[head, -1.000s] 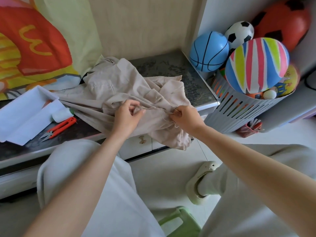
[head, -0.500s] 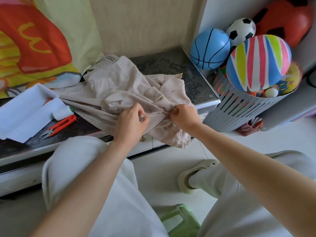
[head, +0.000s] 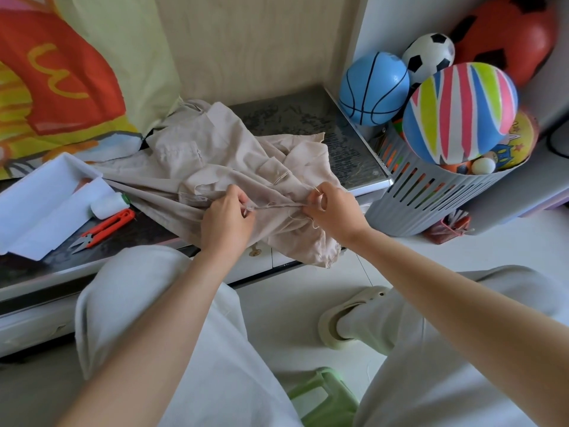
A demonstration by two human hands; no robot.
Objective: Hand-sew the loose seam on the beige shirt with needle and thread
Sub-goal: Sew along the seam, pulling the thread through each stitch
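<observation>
Soft, creased beige shirt [head: 215,158] of thin woven cloth, heaped on the middle of a dark mottled table top [head: 308,118], its near hem drooping over the table's near edge. One folded seam [head: 277,205] pulled into a narrow ridge between the two hands, frayed threads hanging from it. Left hand [head: 226,217] at the left end of that ridge, fingers curled, thumb and fingertips pinching the cloth. Right hand [head: 334,211] at the right end, thumb and forefinger closed in a ring on the seam. Needle too small to make out for certain.

Just left of the shirt, a white thread spool [head: 109,204] lying on its side, with red-handled metal snips [head: 104,226] beside it on the near side. Farther left, a shallow white tray [head: 40,198]. Behind, at far left, a bright printed cloth [head: 61,72] in red, yellow and pale green. Right of the table, a grey slotted plastic basket [head: 431,204] piled with smooth balls: striped [head: 458,115], blue [head: 374,87], black-and-white [head: 429,55], red [head: 508,35]. On the pale floor nearby, a cream rubber slipper [head: 341,318] and a green plastic stool [head: 323,396].

Compared with half a second earlier: same pinches on the same fold, the bared stretch of seam between the hands slightly longer. Compared with a second earlier: slipper flatter on the floor, no longer tipped on its toe.
</observation>
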